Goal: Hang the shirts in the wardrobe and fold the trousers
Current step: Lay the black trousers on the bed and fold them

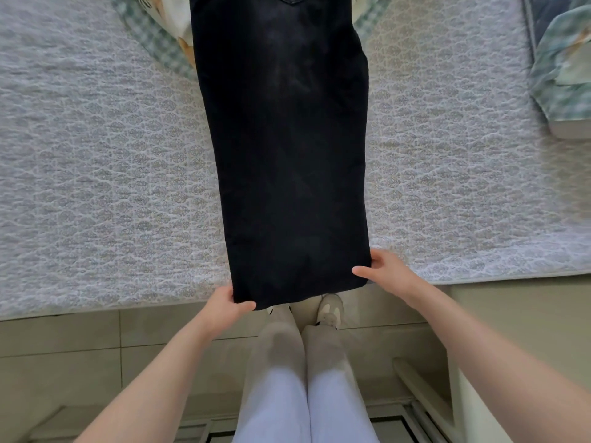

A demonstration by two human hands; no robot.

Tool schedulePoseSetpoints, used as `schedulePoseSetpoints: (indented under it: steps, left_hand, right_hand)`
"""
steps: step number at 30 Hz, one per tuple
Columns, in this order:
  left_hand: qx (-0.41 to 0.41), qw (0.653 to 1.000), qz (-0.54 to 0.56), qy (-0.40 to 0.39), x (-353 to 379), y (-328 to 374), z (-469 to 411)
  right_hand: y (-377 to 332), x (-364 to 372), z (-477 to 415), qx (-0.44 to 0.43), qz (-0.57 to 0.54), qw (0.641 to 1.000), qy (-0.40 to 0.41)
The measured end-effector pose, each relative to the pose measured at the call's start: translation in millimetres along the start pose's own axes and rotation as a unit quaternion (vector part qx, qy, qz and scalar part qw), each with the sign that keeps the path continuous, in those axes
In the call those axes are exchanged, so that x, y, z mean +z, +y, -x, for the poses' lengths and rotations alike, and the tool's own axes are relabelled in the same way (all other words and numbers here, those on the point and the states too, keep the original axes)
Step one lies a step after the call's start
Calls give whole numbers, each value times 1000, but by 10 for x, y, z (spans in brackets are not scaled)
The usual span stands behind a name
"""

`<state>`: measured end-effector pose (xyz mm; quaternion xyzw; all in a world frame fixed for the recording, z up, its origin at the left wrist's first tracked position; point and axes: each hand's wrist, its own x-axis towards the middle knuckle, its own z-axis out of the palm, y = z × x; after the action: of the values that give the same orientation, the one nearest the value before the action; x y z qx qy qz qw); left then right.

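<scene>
Black trousers [284, 148] lie lengthwise on the bed [96, 187], legs laid one over the other, hem end at the bed's near edge and waist at the top of the view. My left hand [225, 306] grips the near left corner of the hem, thumb on top. My right hand [385, 271] pinches the near right corner, thumb over the cloth. The hem overhangs the bed edge slightly.
A green checked, floral garment [160, 36] lies under the trousers at the far left. Another patterned cloth [563, 68] sits at the far right of the bed. My legs and shoes [329, 310] stand on the tiled floor [80, 346] against the bed edge.
</scene>
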<state>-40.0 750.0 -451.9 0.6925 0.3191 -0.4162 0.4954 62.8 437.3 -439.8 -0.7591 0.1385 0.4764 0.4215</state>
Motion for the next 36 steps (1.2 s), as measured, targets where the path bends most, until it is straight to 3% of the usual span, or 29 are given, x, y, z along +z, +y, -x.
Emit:
schedulePoseSetpoints:
  steps: [4,7,12,16,24,27,31,36]
  left_hand:
    - [8,1000,29,-7,3,24,148]
    - [9,997,73,-18,-3,64,335]
    - [-30,995,43,-82,30,-12,600]
    - [-54,991,0,-123,105,-80,733]
    - [-49,993,24,-106,260,-140,861]
    - [-38,993,63,-92,343,-195,901]
    - [-51,992,115,-8,430,-281,938]
    - [14,994,104,20,520,-266,993]
  right_hand:
    - [-17,-14,221,-61,-76,994,49]
    - [8,-79,360,-47,-133,988,63]
    - [96,-112,585,42,-95,990,-93]
    - [100,-59,690,37,-57,988,-139]
    - [304,153,853,101,-31,991,-82]
    - [374,192,879,87,-69,993,-46]
    - [440,252,896,53,-103,993,-6]
    - [544,303,880,45,-110,993,16]
